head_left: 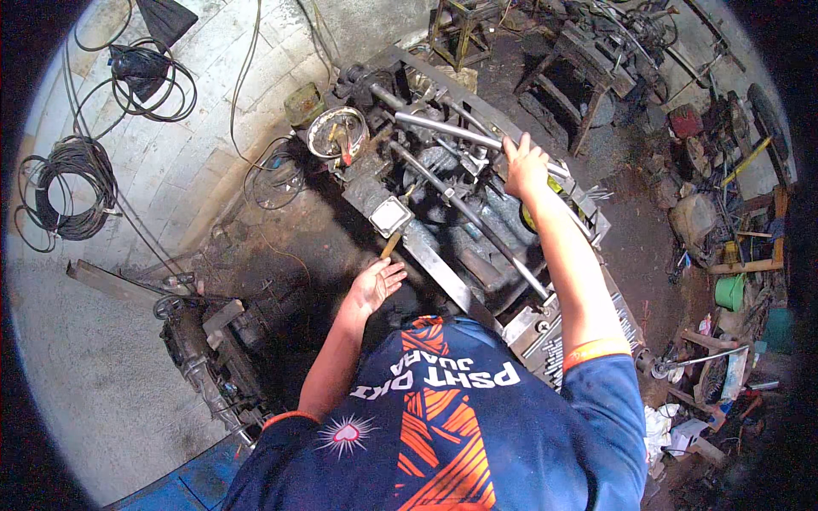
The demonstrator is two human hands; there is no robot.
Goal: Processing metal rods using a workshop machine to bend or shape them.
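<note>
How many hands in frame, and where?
2. Left hand: open, at the lower end of the wooden handle, contact unclear. Right hand: on the silver tube, upper right of centre. No other hands visible.

The left hand [377, 286] is palm-up, fingers [396, 276] loose; the right hand [527, 168] stretches farther forward.

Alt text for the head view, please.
A person's right hand is on a metal bar over a grimy machine, the left hand open by a wooden handle. Coiled black cable hangs against the pale wall at left.
</note>
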